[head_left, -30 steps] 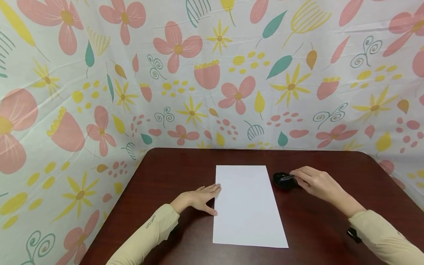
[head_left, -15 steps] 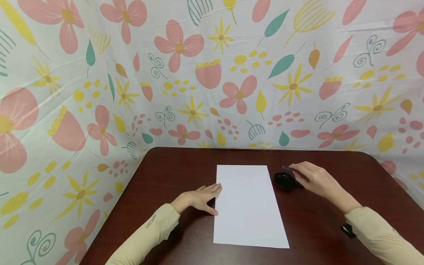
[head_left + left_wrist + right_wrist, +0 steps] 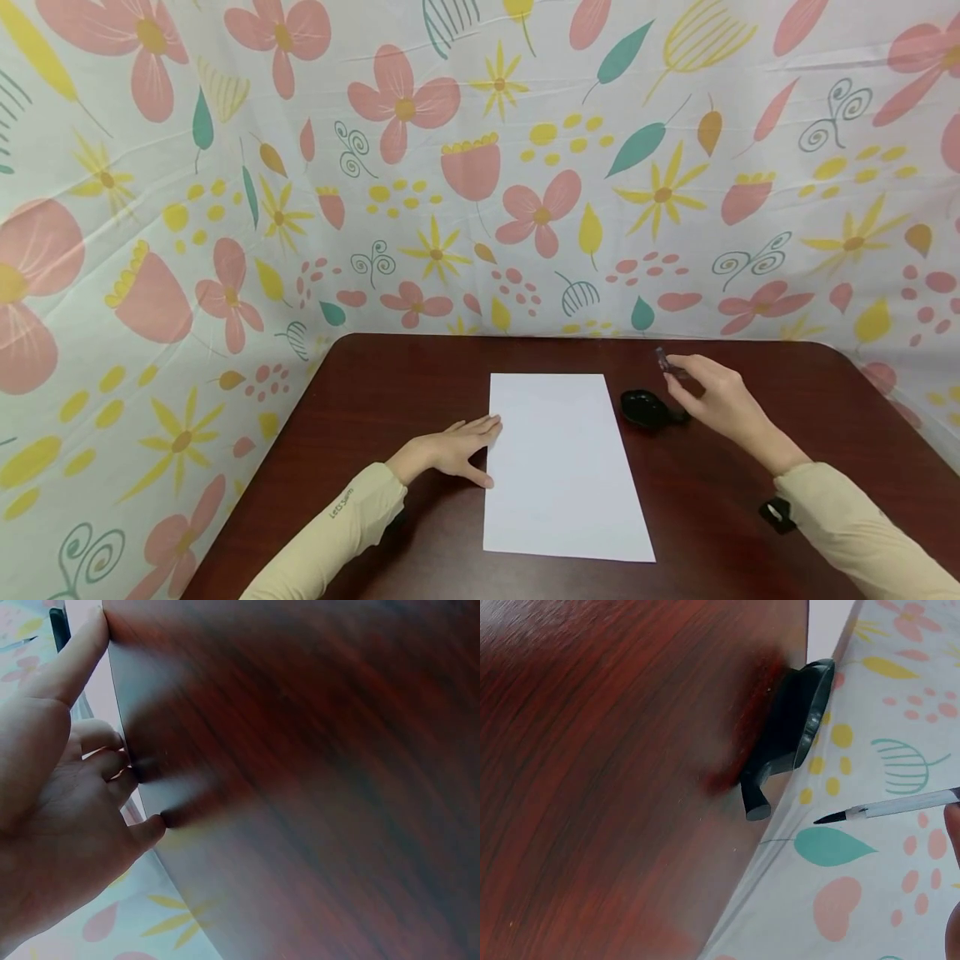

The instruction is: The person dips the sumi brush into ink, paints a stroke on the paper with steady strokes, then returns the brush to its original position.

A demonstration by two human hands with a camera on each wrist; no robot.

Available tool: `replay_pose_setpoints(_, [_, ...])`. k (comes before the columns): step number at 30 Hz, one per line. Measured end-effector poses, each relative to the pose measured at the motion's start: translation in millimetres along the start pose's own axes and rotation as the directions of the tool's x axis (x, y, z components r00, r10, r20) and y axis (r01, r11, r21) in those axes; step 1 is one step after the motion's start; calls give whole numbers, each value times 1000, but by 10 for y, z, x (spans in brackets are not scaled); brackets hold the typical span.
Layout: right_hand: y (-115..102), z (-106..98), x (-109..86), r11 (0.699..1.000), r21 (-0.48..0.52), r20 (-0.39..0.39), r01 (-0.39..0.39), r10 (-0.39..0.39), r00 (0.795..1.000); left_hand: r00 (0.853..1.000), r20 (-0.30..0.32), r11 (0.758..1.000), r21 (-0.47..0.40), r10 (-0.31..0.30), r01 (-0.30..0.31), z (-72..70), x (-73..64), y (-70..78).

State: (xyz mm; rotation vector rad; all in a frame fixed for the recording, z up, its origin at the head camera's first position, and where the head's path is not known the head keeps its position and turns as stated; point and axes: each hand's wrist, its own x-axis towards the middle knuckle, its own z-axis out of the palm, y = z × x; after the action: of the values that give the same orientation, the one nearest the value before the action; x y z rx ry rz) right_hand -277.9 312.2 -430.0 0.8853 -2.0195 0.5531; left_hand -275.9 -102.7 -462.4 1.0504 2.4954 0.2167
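Note:
My left hand [image 3: 453, 454] rests with fingers spread along the left edge of a white sheet of paper [image 3: 562, 475], fingertips on the sheet. In the left wrist view that hand [image 3: 60, 780] shows its palm side, fingertips at the table surface. My right hand [image 3: 716, 398] pinches a slim brush [image 3: 663, 360], raised over the far right of the table. The right wrist view shows the brush [image 3: 911, 804] with a light shaft and a dark pointed tip, clear of the dish. Below the hand sits a small black dish [image 3: 643, 408] with a short handle, right of the paper.
Everything stands on a dark reddish-brown wooden table [image 3: 405, 375] with rounded far corners. A white cloth with a floral print [image 3: 465, 250] hangs behind it and along the left side. A black device [image 3: 777, 515] shows under the right sleeve [image 3: 847, 517].
My right hand has lifted the brush up from the black dish, away from the body, and its visible end now points upward. The left hand and paper have stayed put.

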Motion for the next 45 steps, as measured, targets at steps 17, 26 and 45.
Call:
replay_pose_setpoints(17, [-14,23,51,979,156,-21,-128,133,991,1000,-10,999,-30,-19,19,-27,-2,28])
replay_pose_setpoints(26, [28,47,15,969,110,4,-222,223,975,1000,-11,1000,-25,-18,18,-36,18,20])
replay_pose_setpoints(45, [62,131,-108,914,64,38,-400,399,916,1000,-8,1000,-27,1,-1,0,13,16])
